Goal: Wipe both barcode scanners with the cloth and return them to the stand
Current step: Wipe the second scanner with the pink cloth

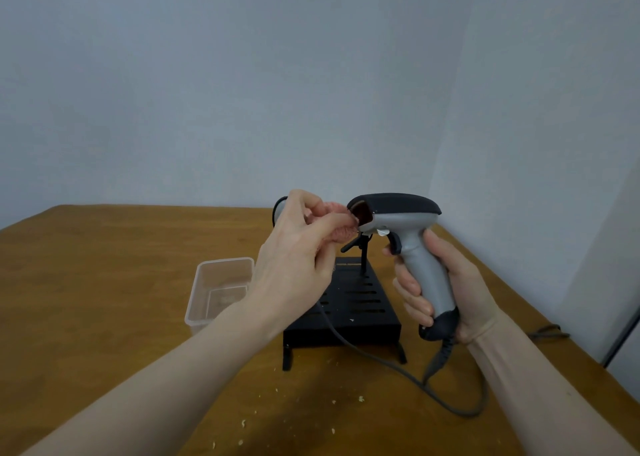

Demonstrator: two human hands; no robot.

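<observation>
Above the black slotted stand point(360, 303), your right hand point(450, 293) grips a grey barcode scanner point(408, 234) by its handle, fingers wrapped round the front and the thumb side behind, holding it upright with the dark head pointing left. Your left hand point(298, 248) pinches a bunched pink cloth point(337, 225) between thumb and curled fingers, and the cloth's tip touches the reddish window at the scanner's nose. Both hands are raised off the wooden table point(104, 282) — neither rests on it.

The held scanner's cable point(450, 403) drops from the base of the handle, loops on the table to the right of the stand and runs back across the stand's front edge. The stand sits near the table's middle on short legs, with a thin black post and cradle arm point(360, 244) rising at its far end, just below the cloth and the scanner's nose.

Behind your left hand, part of a second scanner point(280, 210) shows as a grey rounded head with a dark edge — how it is seated you cannot tell, since your hand hides the rest. To the left of the stand lies a clear plastic tub point(221, 272), just beside your left wrist. Pale crumbs point(242, 422) dot the table near the front edge.
</observation>
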